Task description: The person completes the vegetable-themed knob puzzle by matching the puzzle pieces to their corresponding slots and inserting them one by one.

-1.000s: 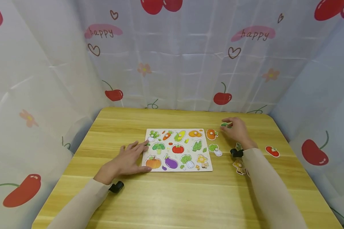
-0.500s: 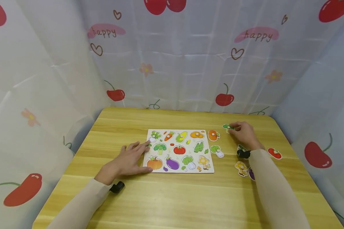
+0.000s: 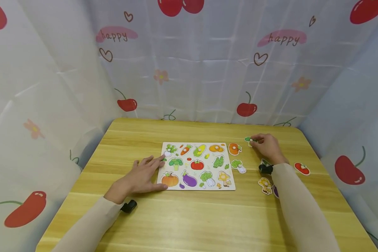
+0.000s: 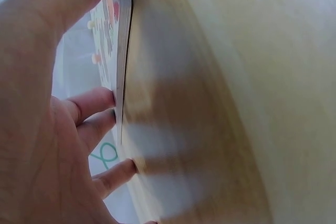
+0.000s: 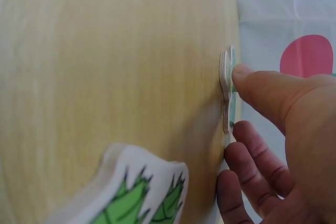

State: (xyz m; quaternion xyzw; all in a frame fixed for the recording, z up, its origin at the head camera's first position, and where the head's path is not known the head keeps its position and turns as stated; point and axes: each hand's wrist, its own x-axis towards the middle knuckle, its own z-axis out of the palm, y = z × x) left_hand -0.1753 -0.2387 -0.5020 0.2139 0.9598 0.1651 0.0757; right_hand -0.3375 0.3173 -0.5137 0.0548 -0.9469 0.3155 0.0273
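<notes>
My left hand lies along the left side of a vegetable puzzle board, its fingertips and thumb touching the edge. The left wrist view shows those fingers stretched out, meeting the board's edge. To the right of the board, my right hand pinches the broccoli puzzle piece by its knob, low at the tabletop. In the right wrist view the thumb covers part of that broccoli piece. Carrot, corn and other knobbed pieces sit in the board's top row; the lower pictures show no knobs.
Loose pieces lie right of the board: pumpkin, bok choy, mushroom, tomato, and an eggplant partly behind the right sleeve. A green-shoots piece lies near the right wrist. Patterned curtains surround the table.
My right hand has shifted slightly right and nearer, with the broccoli piece now low on the table and more of it showing. The head view has moved a little; my left hand keeps its place.
</notes>
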